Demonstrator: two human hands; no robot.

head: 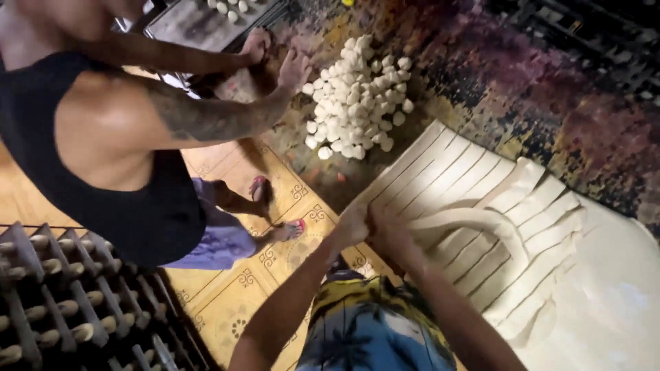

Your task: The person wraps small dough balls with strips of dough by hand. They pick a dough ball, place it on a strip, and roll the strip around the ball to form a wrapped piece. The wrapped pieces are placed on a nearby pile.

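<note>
Closely paired, the left hand (352,225) and right hand (386,230) each close a grip on the near end of a dough strip (467,220), soft, limp and likely stretchy, lifted off the cut dough sheet (550,206) just beyond, best held near its end, with dough balls (357,103) heaped farther up the desk (515,75).

Open dark table (522,75) to the upper right, free for a pass. Blocked straight ahead by cut dough strips (481,206) lying side by side, one thick strip (474,218) arching over them. Beyond, a heap of small dough balls (357,96) filling the middle. A narrow bare gap between heap and strips. Upper left crowded by a co-worker's hands (282,62) and arms beside a tray (199,24). Lower left closed off by racks (75,302), possibly holding dough pieces. Lower right covered by the uncut dough sheet (605,302).
</note>
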